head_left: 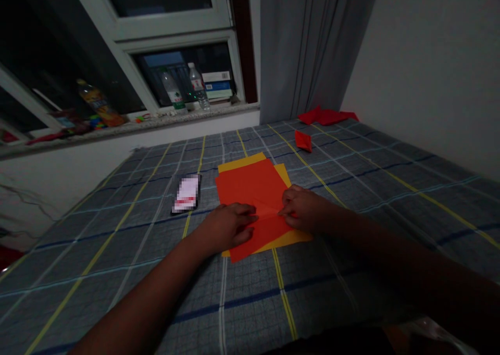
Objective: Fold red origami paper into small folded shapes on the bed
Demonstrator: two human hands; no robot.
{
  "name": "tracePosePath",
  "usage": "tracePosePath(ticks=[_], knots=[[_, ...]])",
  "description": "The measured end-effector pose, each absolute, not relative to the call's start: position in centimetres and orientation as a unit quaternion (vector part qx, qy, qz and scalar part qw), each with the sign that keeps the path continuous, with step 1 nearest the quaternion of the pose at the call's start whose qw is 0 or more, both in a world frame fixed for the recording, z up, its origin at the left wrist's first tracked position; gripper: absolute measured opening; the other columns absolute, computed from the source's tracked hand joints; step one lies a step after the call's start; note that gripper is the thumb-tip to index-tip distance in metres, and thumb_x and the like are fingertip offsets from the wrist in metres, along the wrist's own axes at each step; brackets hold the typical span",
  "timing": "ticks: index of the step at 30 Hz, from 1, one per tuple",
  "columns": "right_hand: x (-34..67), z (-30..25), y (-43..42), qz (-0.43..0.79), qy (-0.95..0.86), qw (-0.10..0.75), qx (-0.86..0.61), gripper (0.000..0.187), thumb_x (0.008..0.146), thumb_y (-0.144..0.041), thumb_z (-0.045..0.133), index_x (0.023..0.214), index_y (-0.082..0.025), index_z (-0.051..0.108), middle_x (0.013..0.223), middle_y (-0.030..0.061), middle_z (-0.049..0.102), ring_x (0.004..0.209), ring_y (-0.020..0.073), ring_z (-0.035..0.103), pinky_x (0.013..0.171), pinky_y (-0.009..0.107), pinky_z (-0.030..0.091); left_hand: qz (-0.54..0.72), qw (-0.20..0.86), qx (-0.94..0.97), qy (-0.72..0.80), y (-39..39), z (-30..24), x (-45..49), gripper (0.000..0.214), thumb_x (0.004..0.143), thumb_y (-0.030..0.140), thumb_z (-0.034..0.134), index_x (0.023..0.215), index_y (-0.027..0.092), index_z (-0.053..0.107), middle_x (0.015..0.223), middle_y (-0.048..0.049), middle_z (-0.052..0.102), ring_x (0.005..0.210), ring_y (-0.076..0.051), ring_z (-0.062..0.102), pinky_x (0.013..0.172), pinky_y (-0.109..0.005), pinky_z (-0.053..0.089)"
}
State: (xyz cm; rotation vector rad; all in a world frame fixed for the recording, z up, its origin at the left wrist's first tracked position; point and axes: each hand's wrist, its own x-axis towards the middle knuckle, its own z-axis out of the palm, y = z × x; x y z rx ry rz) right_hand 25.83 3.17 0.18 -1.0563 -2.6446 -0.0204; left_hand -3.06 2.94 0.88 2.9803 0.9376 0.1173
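Left forearm [144, 295] and right forearm [390, 256] reach in from the bottom corners, and here's the action: left hand [226, 229] and right hand [302, 207] are closing in on a crease across a red paper sheet [248, 183], fingers bunched narrow, holding the sheet at the fold. Right there under it, a yellow paper sheet [240, 162] peeks out, both lying mid-way on a checked bed sheet [117, 271]. Nine o'clock, a pixel-blurred phone [186, 193]. One o'clock, a red paper scrap [303, 140], more red paper [326, 116] beyond. Twelve o'clock, up on the windowsill [187, 116], water bottles [197, 86] and books [217, 86]: labels too small to read!
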Motion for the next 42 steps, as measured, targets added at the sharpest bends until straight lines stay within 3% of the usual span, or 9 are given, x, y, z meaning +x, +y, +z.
tracePosePath(ticks=[7, 12, 17, 23, 26, 29, 34, 37, 42], knots=[[26.1, 0.8, 3.9, 0.010, -0.906, 0.132, -0.403, 0.015, 0.082, -0.018, 0.060, 0.073, -0.015, 0.071, 0.093, 0.0115, 0.067, 0.094, 0.0240, 0.057, 0.088, 0.036, 0.043, 0.041, 0.008, 0.948, 0.315, 3.3, 0.9, -2.4, 0.033, 0.095, 0.039, 0.055, 0.122, 0.025, 0.068, 0.133, -0.0071, 0.063, 0.118, -0.027, 0.059, 0.096, -0.043, 0.049], [25.1, 0.5, 4.1, 0.049, -0.896, 0.197, -0.395, 0.018, 0.083, -0.013, 0.054, 0.074, -0.015, 0.070, 0.085, 0.0097, 0.067, 0.087, 0.0208, 0.060, 0.086, 0.034, 0.045, 0.068, -0.012, 0.948, 0.310, 3.5, 0.7, -1.5, 0.032, 0.095, 0.036, 0.056, 0.121, 0.020, 0.065, 0.154, -0.0122, 0.043, 0.136, -0.032, 0.043, 0.108, -0.050, 0.041], [24.2, -0.4, 4.1, 0.128, -0.888, 0.262, -0.356, 0.017, 0.081, -0.009, 0.052, 0.076, -0.015, 0.068, 0.082, 0.0083, 0.068, 0.083, 0.0194, 0.062, 0.080, 0.033, 0.047, 0.076, 0.050, 0.944, 0.317, 3.6, 0.7, -1.5, 0.038, 0.096, 0.034, 0.055, 0.130, 0.018, 0.059, 0.139, -0.0136, 0.058, 0.126, -0.029, 0.053, 0.106, -0.046, 0.044], [23.0, -1.3, 4.1, 0.417, -0.680, 0.409, -0.443, 0.012, 0.083, -0.027, 0.056, 0.092, -0.020, 0.060, 0.071, -0.0020, 0.059, 0.059, 0.0131, 0.057, 0.053, 0.026, 0.046, 0.198, 0.154, 0.885, 0.392, 3.3, 1.0, -1.2, 0.045, 0.092, 0.040, 0.062, 0.133, 0.022, 0.059, 0.132, -0.0102, 0.064, 0.120, -0.027, 0.059, 0.105, -0.044, 0.046], [22.5, -1.0, 4.0, 0.533, -0.557, 0.470, -0.430, 0.030, 0.078, -0.039, 0.065, 0.099, -0.023, 0.050, 0.071, -0.0054, 0.055, 0.055, 0.0128, 0.056, 0.046, 0.026, 0.047, 0.245, 0.201, 0.845, 0.431, 3.1, 0.8, -1.1, 0.045, 0.090, 0.039, 0.064, 0.132, 0.023, 0.059, 0.133, -0.0102, 0.064, 0.119, -0.027, 0.061, 0.103, -0.044, 0.047], [22.2, -0.4, 3.6, 0.544, -0.504, 0.529, -0.413, 0.042, 0.073, -0.042, 0.072, 0.099, -0.024, 0.044, 0.071, -0.0070, 0.056, 0.054, 0.0118, 0.056, 0.049, 0.026, 0.049, 0.280, 0.230, 0.820, 0.443, 3.1, 0.5, -1.0, 0.043, 0.090, 0.039, 0.064, 0.131, 0.024, 0.059, 0.130, -0.0092, 0.065, 0.115, -0.025, 0.063, 0.100, -0.043, 0.050], [21.4, -0.3, 2.5, 0.611, -0.521, 0.447, -0.395, 0.054, 0.071, -0.040, 0.079, 0.111, -0.024, 0.046, 0.073, -0.0059, 0.059, 0.057, 0.0137, 0.060, 0.048, 0.026, 0.050, 0.355, 0.235, 0.781, 0.457, 2.5, 0.6, -0.1, 0.041, 0.093, 0.044, 0.061, 0.128, 0.023, 0.059, 0.128, -0.0092, 0.064, 0.114, -0.024, 0.062, 0.094, -0.040, 0.052], [20.8, -0.5, 2.0, 0.650, -0.537, 0.410, -0.349, 0.057, 0.074, -0.037, 0.078, 0.121, -0.023, 0.049, 0.088, 0.0007, 0.067, 0.078, 0.0170, 0.068, 0.062, 0.028, 0.055, 0.373, 0.246, 0.777, 0.442, 1.6, 0.8, 0.7, 0.035, 0.094, 0.044, 0.059, 0.121, 0.021, 0.059, 0.122, -0.0097, 0.065, 0.112, -0.024, 0.063, 0.095, -0.040, 0.050], [20.6, -0.9, 2.0, 0.659, -0.563, 0.409, -0.285, 0.063, 0.078, -0.036, 0.077, 0.133, -0.023, 0.050, 0.113, 0.0079, 0.069, 0.100, 0.0207, 0.067, 0.082, 0.036, 0.057, 0.356, 0.280, 0.807, 0.379, 0.8, 1.1, 1.2, 0.023, 0.098, 0.037, 0.053, 0.113, 0.021, 0.058, 0.125, -0.0099, 0.064, 0.116, -0.023, 0.061, 0.101, -0.041, 0.047]])
